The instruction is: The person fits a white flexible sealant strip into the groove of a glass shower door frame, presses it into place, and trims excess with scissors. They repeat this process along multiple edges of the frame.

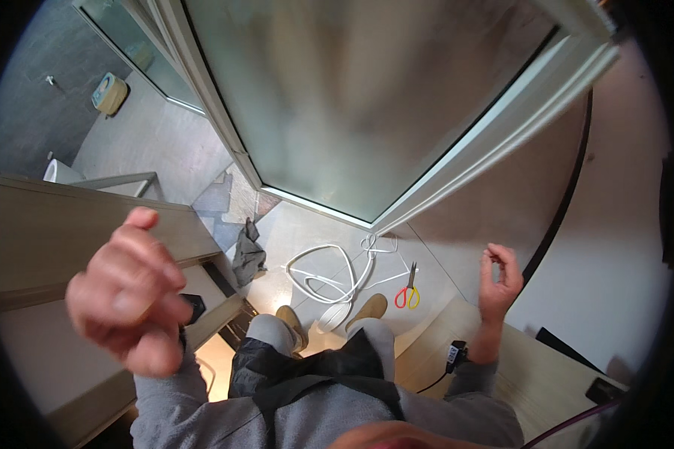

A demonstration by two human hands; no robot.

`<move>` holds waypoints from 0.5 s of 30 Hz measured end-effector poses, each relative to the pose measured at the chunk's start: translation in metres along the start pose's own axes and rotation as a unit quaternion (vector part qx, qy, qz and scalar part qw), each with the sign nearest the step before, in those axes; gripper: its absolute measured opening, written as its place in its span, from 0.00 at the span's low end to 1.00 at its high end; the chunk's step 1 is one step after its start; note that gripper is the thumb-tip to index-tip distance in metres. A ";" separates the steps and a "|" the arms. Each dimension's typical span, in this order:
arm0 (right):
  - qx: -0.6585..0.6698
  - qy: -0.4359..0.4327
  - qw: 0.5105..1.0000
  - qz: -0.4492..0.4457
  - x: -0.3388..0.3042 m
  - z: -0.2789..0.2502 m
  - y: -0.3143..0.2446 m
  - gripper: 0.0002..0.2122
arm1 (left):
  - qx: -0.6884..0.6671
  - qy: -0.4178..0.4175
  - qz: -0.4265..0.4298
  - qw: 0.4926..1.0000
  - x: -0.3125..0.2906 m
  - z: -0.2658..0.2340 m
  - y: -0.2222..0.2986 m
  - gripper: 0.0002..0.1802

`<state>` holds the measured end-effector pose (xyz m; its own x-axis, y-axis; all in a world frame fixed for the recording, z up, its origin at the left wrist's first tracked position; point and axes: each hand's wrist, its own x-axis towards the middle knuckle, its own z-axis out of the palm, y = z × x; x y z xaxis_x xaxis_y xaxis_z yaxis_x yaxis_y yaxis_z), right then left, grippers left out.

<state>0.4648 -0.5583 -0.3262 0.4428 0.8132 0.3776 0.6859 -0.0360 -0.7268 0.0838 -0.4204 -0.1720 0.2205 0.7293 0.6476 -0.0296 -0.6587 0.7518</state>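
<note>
My left hand (pixel 127 303) is raised close to the head camera, slightly blurred, its fingers curled in; whatever it may hold is hidden. Further right, my right hand (pixel 499 284) is up with thumb and fingertips drawn together in a pinch; anything between them is too small to make out. In front of me stands a frosted glass door (pixel 367 97) in a pale frame. Near its bottom corner, a long white cord or strip (pixel 288 273) lies in loose loops on the tiles, close to my shoes. Scissors (pixel 412 288) with red and yellow handles rest right of the loops.
A crumpled grey cloth (pixel 249 254) lies on the floor left of the loops. Wooden furniture (pixel 90 247) flanks my left side, and a wooden surface (pixel 528 382) is at my right. Beyond the door, a yellowish box (pixel 112 96) is by a grey wall.
</note>
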 end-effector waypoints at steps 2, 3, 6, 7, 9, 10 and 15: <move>-0.048 -0.009 0.997 -0.068 0.024 -0.059 -0.041 0.07 | -0.057 0.027 0.010 0.998 0.034 0.002 0.056 0.18; -0.069 -0.002 0.995 -0.070 0.037 -0.087 -0.059 0.06 | -0.085 0.030 -0.023 0.996 0.051 0.000 0.093 0.18; -0.095 0.011 0.994 -0.055 0.069 -0.169 -0.112 0.06 | -0.131 -0.060 -0.105 0.984 0.107 -0.029 0.196 0.18; -0.114 0.015 0.993 -0.009 0.073 -0.193 -0.129 0.06 | -0.140 -0.111 -0.131 0.975 0.130 -0.046 0.225 0.18; -0.069 0.039 0.997 0.003 0.078 -0.236 -0.152 0.05 | -0.154 -0.205 -0.177 0.950 0.158 -0.068 0.280 0.18; -0.035 0.050 0.998 0.032 0.081 -0.250 -0.160 0.04 | -0.160 -0.249 -0.209 0.932 0.169 -0.076 0.303 0.18; 0.145 0.070 0.985 0.064 0.123 -0.258 -0.168 0.04 | -0.037 -0.078 0.110 0.990 0.179 -0.053 0.362 0.11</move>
<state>0.5525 -0.6021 -0.0100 0.6043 0.7242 0.3323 0.4335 0.0511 -0.8997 0.0612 -0.5184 0.2222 0.3483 0.5293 0.7736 -0.1626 -0.7787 0.6060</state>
